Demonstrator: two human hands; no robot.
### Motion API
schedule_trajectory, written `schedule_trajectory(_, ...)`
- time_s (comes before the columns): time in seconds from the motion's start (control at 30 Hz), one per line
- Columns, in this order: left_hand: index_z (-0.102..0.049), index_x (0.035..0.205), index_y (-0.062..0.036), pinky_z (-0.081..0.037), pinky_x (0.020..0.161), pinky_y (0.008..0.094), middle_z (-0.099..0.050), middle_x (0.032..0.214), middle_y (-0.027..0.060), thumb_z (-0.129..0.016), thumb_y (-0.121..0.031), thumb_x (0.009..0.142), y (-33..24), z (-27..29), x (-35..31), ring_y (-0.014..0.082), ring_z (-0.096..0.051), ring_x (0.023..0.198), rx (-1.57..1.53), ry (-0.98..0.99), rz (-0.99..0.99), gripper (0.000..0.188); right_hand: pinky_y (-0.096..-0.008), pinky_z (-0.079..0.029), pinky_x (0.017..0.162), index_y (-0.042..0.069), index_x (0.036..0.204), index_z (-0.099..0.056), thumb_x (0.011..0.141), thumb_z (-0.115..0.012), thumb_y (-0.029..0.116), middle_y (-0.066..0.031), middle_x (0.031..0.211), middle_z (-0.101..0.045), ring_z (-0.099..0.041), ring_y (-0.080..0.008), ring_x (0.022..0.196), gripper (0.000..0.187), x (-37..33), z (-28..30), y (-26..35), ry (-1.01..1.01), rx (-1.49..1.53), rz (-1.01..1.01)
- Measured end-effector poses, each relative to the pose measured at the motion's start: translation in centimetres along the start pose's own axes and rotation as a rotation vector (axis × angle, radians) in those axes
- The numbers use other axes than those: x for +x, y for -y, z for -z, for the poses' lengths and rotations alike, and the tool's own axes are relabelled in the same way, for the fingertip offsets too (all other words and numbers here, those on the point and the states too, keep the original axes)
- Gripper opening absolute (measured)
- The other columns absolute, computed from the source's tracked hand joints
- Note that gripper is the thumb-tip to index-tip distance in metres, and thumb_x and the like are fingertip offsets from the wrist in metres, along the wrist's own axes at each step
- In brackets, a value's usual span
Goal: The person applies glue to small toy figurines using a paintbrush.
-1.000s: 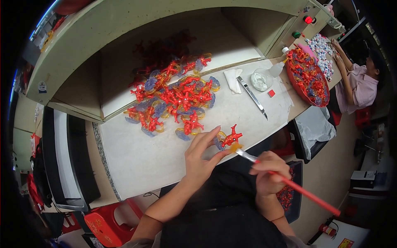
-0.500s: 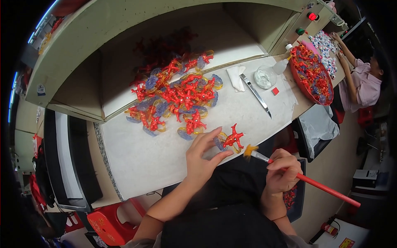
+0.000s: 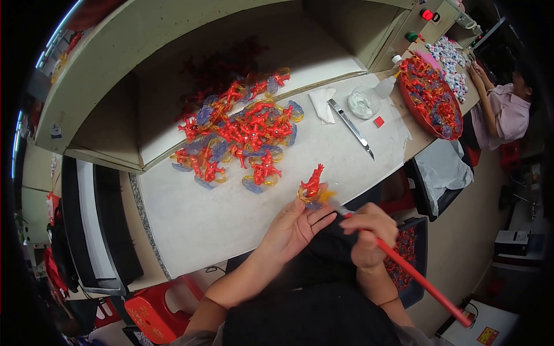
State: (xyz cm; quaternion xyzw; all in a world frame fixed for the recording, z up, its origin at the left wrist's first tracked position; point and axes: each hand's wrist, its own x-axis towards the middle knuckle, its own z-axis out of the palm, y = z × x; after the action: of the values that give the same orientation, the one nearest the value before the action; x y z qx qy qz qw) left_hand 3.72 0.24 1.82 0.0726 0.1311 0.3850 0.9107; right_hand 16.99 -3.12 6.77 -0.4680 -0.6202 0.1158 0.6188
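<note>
My left hand (image 3: 295,232) is closed on a small red toy figure (image 3: 312,183) by its clear purple and yellow base, just above the front edge of the white work surface. My right hand (image 3: 372,230) grips a brush (image 3: 418,275) with a long red handle. The brush's yellow bristles (image 3: 328,196) meet or nearly meet the figure's base; blur hides the exact contact. A pile of similar figures (image 3: 254,135) lies farther back, reaching under the hood.
A craft knife (image 3: 352,130), folded white cloth (image 3: 322,106), dish of white stuff (image 3: 363,102) and small red square (image 3: 378,121) lie at right. Beyond are a bottle (image 3: 385,87) and a red basin of figures (image 3: 402,95). A co-worker (image 3: 501,112) sits far right.
My left hand has turned the figure upright, palm now more upward. My right hand has moved left, bringing the bristles against or very near the figure's base. The view has shifted slightly.
</note>
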Motion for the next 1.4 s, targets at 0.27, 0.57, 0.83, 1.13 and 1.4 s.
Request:
schedule_trajectory(0.27, -0.028, 0.127, -0.0015, -0.035, 0.095, 0.04, -0.052, 0.109, 0.0089, -0.047, -0.035, 0.084, -0.3, 0.6, 0.9, 0.0256, -0.044, 0.111, 0.049, -0.003, 0.047, 0.058, -0.0244, -0.031, 0.036, 0.004, 0.059, -0.054, 0.088, -0.037, 0.038, -0.0023, 0.042, -0.042, -0.042, -0.0143, 0.037, 0.048, 0.6, 0.5, -0.1, 0.138, 0.101, 0.0)
schedule_trajectory(0.57, -0.042, 0.117, -0.006, -0.043, 0.086, 0.0322, -0.053, 0.105, 0.0101, -0.052, -0.015, 0.084, -1.2, 0.5, -0.2, 0.0221, -0.053, 0.1, -0.131, 0.036, -0.019, 0.035, -0.0201, -0.021, 0.042, 0.002, 0.055, -0.043, 0.087, -0.035, 0.027, -0.0034, 0.048, -0.037, -0.031, -0.008, 0.043, 0.041, -1.9, 3.3, -3.8, -0.21, 0.048, -0.256)
schedule_trajectory(0.83, -0.025, 0.13, -0.0086, -0.043, 0.072, 0.0243, -0.05, 0.099, 0.0088, -0.057, -0.017, 0.078, -12.5, -4.0, -14.7, 0.0137, -0.051, 0.079, 0.541, -0.38, -0.687, 0.062, -0.0209, -0.03, 0.046, -0.001, 0.066, -0.049, 0.087, -0.034, 0.021, -0.0056, 0.061, -0.045, -0.037, -0.0091, 0.045, 0.035, -2.4, 0.4, -5.2, -0.146, 0.054, -0.35)
schedule_trajectory(1.13, -0.026, 0.13, -0.0058, -0.031, 0.091, 0.0339, -0.041, 0.121, 0.0229, -0.055, -0.019, 0.081, -19.5, -0.2, -22.5, 0.0355, -0.039, 0.113, 2.432, -1.45, -0.685, 0.059, -0.0215, -0.039, 0.06, -0.001, 0.09, -0.052, 0.088, -0.037, 0.014, -0.0054, 0.072, -0.051, -0.047, -0.0098, 0.064, 0.022, -1.6, -2.1, -6.6, -0.063, 0.044, -0.39)
schedule_trajectory(1.4, -0.029, 0.129, -0.0123, -0.04, 0.079, 0.038, -0.044, 0.119, 0.02, -0.044, 0.004, 0.079, -19.0, -0.2, -19.5, 0.0383, -0.049, 0.098, 2.311, -1.558, -0.55, 0.055, -0.0215, -0.04, 0.062, -0.002, 0.091, -0.053, 0.086, -0.04, 0.01, -0.0069, 0.075, -0.053, -0.049, -0.0101, 0.065, 0.018, -2.0, -1.6, -6.5, -0.047, 0.041, -0.346)
